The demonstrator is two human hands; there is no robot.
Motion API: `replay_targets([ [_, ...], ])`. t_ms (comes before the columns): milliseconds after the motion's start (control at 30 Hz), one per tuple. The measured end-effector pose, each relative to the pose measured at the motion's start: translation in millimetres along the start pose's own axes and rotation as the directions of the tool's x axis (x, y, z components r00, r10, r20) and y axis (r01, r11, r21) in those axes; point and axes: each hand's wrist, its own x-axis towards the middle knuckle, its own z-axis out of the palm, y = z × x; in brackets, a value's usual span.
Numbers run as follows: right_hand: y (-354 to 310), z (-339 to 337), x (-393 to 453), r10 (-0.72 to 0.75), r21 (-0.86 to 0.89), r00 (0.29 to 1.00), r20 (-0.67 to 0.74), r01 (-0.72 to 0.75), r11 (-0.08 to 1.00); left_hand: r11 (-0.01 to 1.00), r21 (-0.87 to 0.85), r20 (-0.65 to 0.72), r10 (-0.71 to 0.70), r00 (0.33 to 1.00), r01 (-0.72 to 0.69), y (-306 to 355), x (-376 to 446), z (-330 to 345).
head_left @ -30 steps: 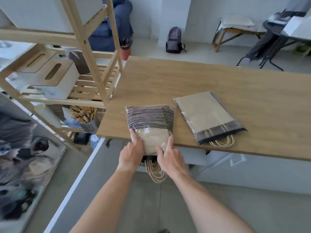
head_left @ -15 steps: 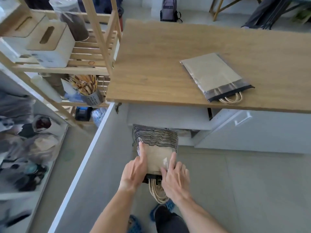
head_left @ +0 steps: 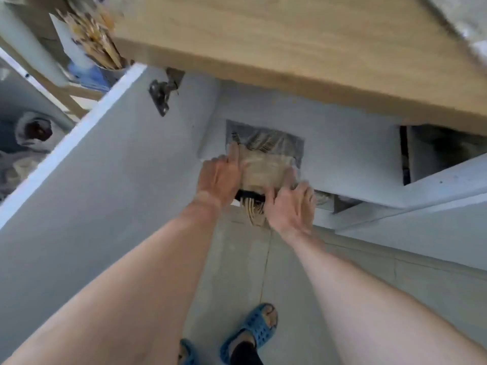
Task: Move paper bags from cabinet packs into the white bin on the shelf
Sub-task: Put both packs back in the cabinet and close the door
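The lone head view looks steeply down, close over the wooden countertop (head_left: 290,40) edge, toward the floor (head_left: 237,272).

Wooden countertop (head_left: 303,40), blue sandal (head_left: 254,329), metal hinge (head_left: 161,94)

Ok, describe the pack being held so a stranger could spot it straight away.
Start at the wooden countertop across the top, then drop to the open white cabinet beneath it. At the cabinet's mouth, the left hand and right hand hold a clear-wrapped pack of paper bags. It alone shows tan paper, dark stripes and cord handles hanging below.
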Motion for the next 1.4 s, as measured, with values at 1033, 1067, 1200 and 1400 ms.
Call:
replay_targets([
  [1033,34,-133,-124,0.055,-0.1,0.997,0.055,-0.05,0.994,0.989,0.038,0.044,0.141,0.989,-0.143,49,-114,-122],
  [1067,33,-150,-134,0.057,-0.088,0.998,0.031,-0.054,0.995,0.984,0.017,0.034,0.178,0.983,-0.179,56,-125,-137],
  [1200,32,-221,-145,0.035,-0.054,0.995,-0.098,-0.04,0.998,0.954,-0.081,-0.032,0.287,0.958,-0.288,89,-140,-196],
  [1400,73,-312,-79,-0.05,-0.103,0.95,-0.309,0.019,0.994,0.939,-0.078,-0.232,0.309,0.922,-0.334,145,-85,-256],
])
